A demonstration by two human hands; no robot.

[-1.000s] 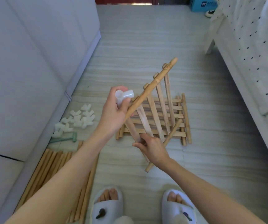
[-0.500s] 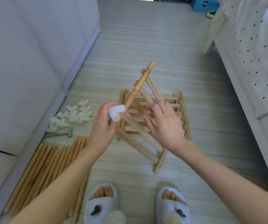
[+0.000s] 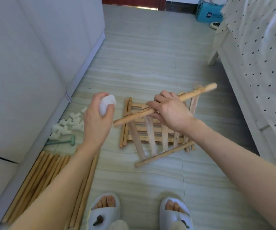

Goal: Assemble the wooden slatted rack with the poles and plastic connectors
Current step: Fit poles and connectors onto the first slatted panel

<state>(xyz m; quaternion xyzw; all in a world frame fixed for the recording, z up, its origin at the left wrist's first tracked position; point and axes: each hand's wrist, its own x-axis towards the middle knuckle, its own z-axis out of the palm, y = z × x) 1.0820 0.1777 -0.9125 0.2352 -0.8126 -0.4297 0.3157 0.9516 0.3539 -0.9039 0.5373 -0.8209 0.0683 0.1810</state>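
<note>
Your left hand (image 3: 99, 120) has its fingers (image 3: 100, 97) curled round a white plastic connector (image 3: 106, 103); only the connector's top and one side show past the knuckles. Your right hand (image 3: 170, 112) grips the upper rail (image 3: 195, 92) of a slatted panel (image 3: 150, 138), thumb under the rail and the fingers wrapped over it. That rail runs from just right of your left hand up to the far right, and its far end is motion-blurred. The panel's slats hang from the rail down toward you, ending at a lower rail (image 3: 165, 153) that sits close above the floor (image 3: 150, 55); contact with the floor cannot be read. The connector is near the rail's left end but apart from it.

Beneath the held panel, a second slatted panel (image 3: 127, 123) lies flat on the floor. To the left, against the white cabinet (image 3: 26, 72), sits a loose pile of white connectors (image 3: 67, 125), with a small green mallet (image 3: 62, 141) just nearer to you. Nearer still on the left, a bundle of wooden poles (image 3: 42, 173) lies on the floor alongside the cabinet, partly hidden by your left forearm.

Your feet in pale slippers (image 3: 104, 213) show at the near edge. On the right stands a bed with a dotted white cover (image 3: 258, 47). A blue box (image 3: 208, 14) sits at the far right by the wall.
</note>
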